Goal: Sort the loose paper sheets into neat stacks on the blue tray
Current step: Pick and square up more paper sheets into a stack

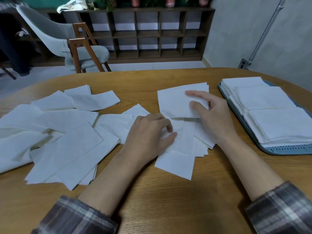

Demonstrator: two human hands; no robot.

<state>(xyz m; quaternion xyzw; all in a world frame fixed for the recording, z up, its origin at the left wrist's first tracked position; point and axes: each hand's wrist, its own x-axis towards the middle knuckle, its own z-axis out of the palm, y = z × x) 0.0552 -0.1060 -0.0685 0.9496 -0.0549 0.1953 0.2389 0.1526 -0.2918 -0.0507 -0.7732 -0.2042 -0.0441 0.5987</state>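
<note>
The right hand (214, 115) pinches one sheet (173, 102) between thumb and fingers, lifted off the small pile (182, 149) at the desk's (152, 191) middle, likely to carry it to the tray (287, 149) just to its right. The left hand (148, 134) rests on that pile with its fingers curled. Thumb and forefinger seem to nip a top sheet, probably steadying the rest. Stacks (270, 107) already cover the tray, and a loose heap (59, 132) sprawls at the left. All the paper looks blank, and no writing or brand is readable.
</note>
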